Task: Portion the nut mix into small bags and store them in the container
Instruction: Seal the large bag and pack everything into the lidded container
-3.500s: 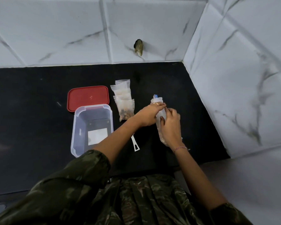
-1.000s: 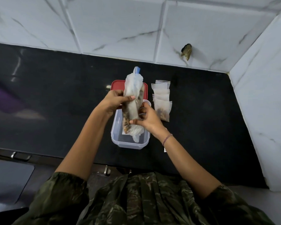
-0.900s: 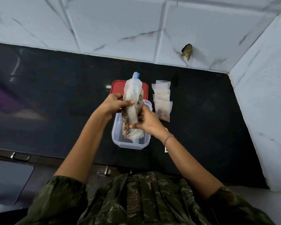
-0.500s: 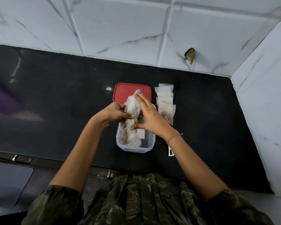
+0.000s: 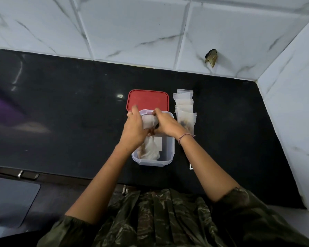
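Nut mix bag (image 5: 150, 150): one large clear bag with brown nuts showing through it. In the head view we found it inside the container (image 5: 170, 157), with its lower end down in the near half and its upper part bunched up above the rim.

Left hand (image 5: 134, 129): we logged it wrapped round the left side of the bag's upper part, gripping it.

Right hand (image 5: 166, 124): its fingers were curled over the bag's top from the right, also gripping it. A bracelet (image 5: 184, 136) sat at the wrist.

Container: clear plastic, rectangular and uncovered, standing on the black counter (image 5: 70, 113).

Lid (image 5: 147, 99): red, lying flat just behind the container and touching or nearly touching its far edge.

Small bags (image 5: 185, 111): an overlapping row just to the right of the lid and container. We saw nuts in the nearest one; the contents of the others we could not make out.

White strip (image 5: 191, 166): we noted it near the counter's front edge, partly hidden under the right forearm.
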Available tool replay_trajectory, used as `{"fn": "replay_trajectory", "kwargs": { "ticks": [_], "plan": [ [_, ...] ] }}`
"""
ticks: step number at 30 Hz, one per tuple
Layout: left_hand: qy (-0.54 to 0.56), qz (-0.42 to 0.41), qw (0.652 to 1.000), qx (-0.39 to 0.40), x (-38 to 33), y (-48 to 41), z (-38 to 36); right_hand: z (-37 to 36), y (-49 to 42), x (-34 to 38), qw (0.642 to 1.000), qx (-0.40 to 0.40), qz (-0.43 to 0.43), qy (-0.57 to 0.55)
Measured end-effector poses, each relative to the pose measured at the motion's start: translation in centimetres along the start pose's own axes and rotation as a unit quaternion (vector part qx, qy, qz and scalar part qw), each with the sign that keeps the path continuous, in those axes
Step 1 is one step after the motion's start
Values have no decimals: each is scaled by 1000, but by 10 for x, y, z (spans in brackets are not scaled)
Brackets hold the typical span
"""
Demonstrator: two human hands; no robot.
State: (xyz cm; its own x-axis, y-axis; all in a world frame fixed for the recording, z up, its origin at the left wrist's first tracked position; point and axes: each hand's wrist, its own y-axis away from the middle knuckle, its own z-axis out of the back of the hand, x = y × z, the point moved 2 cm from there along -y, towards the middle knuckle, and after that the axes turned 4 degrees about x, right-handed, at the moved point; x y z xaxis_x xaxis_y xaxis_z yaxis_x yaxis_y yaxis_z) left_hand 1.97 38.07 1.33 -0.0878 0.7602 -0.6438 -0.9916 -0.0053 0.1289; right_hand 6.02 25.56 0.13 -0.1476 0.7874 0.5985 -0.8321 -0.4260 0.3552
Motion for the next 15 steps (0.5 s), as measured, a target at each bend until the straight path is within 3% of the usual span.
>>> {"fn": "replay_trajectory", "kwargs": {
  "ticks": [2,5,11,15],
  "plan": [
    [-40,-24,998,-35,2,-1,3,0,-8,-3,999,21,-41,7],
    [-175,-73,982,-3,0,-1,3,-6,-23,-3,993,61,-94,34],
    [-458,-107,875,113,-10,14,-27,-22,-33,-3,987,83,-130,51],
    [-510,-75,841,167,2,20,-42,-26,-29,-1,986,69,-134,64]
  ]
}}
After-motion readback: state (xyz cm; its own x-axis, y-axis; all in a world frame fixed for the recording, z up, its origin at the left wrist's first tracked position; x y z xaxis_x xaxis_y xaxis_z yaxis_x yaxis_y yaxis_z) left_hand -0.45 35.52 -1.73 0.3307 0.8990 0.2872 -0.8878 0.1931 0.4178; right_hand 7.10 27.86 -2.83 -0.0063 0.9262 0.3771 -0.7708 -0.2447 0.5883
